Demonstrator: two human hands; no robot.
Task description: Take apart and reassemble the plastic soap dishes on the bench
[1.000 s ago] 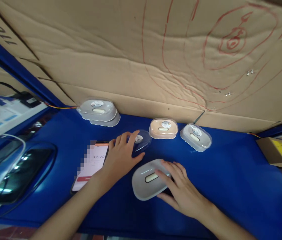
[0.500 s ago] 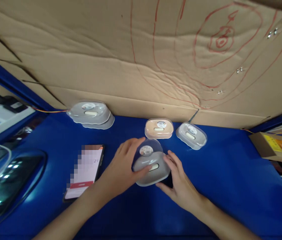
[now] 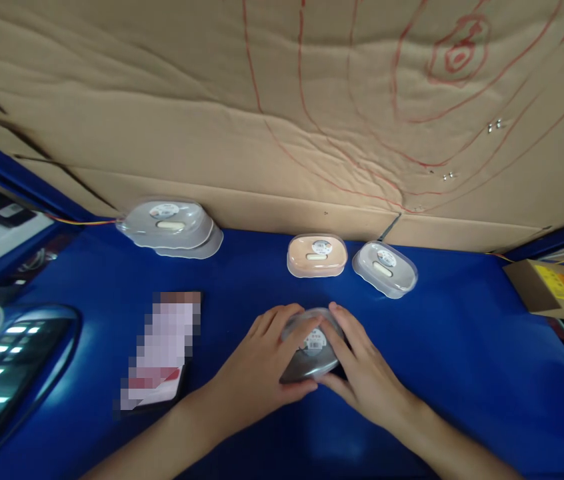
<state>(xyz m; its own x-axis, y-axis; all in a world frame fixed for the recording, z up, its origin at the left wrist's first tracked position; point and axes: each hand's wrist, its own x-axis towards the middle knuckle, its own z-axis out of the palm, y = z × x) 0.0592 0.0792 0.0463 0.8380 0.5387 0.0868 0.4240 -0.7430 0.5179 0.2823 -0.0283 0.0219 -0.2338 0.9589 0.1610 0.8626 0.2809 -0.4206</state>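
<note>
A grey box with a clear lid and a round label (image 3: 315,360) is between my two hands, near the middle of the blue table. My left hand (image 3: 257,357) grips its left side, thumb at the front edge and fingers over the top. My right hand (image 3: 362,360) holds the right side, with fingers on the lid and thumb at the lower edge. Behind them sit a peach box (image 3: 317,265) and another grey box (image 3: 387,277), both under clear lids. Stacked grey boxes (image 3: 172,233) stand at the back left.
A phone (image 3: 162,347) lies left of my hands on the blue table (image 3: 462,360). Further left is a dark glossy device (image 3: 7,367) with a cable. A cardboard wall (image 3: 162,133) runs behind, and a carton (image 3: 557,293) stands at the right.
The clear lid has come down over the grey box between my hands, covering its white handle. My left fingers have shifted onto the lid's top. The camera view has shifted slightly.
</note>
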